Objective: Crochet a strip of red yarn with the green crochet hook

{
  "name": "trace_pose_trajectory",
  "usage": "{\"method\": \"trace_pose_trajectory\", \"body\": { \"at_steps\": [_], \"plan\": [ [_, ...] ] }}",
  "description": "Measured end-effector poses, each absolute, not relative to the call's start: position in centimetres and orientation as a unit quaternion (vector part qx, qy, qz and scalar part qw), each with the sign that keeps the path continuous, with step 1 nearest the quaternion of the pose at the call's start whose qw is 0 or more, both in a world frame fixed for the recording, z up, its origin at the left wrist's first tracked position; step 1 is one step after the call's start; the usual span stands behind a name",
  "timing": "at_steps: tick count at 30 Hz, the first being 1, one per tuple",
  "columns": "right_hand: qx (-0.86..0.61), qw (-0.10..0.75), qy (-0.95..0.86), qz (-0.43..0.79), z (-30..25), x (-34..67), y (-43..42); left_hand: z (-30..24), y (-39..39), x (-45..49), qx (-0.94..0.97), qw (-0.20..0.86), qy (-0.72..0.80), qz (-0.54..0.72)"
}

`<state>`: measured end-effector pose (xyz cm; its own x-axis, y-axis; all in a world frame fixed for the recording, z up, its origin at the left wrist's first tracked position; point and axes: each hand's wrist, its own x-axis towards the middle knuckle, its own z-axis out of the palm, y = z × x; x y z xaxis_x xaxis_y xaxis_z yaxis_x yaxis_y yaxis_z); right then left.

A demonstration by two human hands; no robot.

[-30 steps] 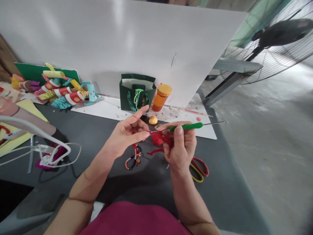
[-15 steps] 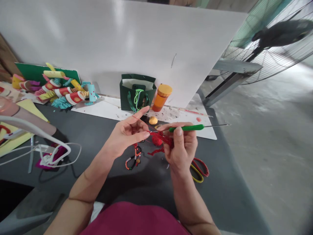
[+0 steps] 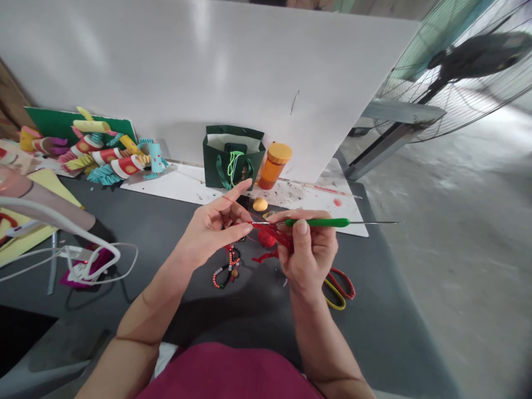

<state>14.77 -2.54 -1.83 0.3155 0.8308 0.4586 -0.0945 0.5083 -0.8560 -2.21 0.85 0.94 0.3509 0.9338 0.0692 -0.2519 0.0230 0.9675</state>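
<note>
My right hand [image 3: 310,252] grips a crochet hook with a green handle [image 3: 322,223], its metal shaft sticking out to the right. The hook's tip meets red yarn [image 3: 270,235] held between the two hands above the dark table [image 3: 166,227]. My left hand [image 3: 216,224] pinches the red crochet piece between thumb and middle finger, and a strand of yarn runs over its raised index finger. A small red yarn ball lies on the table just below the hook.
A beaded bracelet [image 3: 226,270] lies under my left hand. Red and yellow scissor handles [image 3: 338,288] lie right of my right wrist. Behind stand a green gift bag [image 3: 233,155], an orange jar [image 3: 273,165] and paper crafts [image 3: 103,152]. A fan [image 3: 465,66] stands at right.
The right hand has drawn the crochet hook slightly down and to the right, so that it lies level. The left hand has stayed almost still.
</note>
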Motion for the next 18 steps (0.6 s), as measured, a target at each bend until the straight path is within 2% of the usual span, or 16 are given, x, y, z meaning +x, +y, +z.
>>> {"method": "trace_pose_trajectory", "body": {
  "at_steps": [18],
  "plan": [
    [-0.374,0.706,-0.525,0.293,-1.30,14.92,-2.69,1.05,0.73,-2.22,0.553,0.589,0.324,0.493]
  ]
}}
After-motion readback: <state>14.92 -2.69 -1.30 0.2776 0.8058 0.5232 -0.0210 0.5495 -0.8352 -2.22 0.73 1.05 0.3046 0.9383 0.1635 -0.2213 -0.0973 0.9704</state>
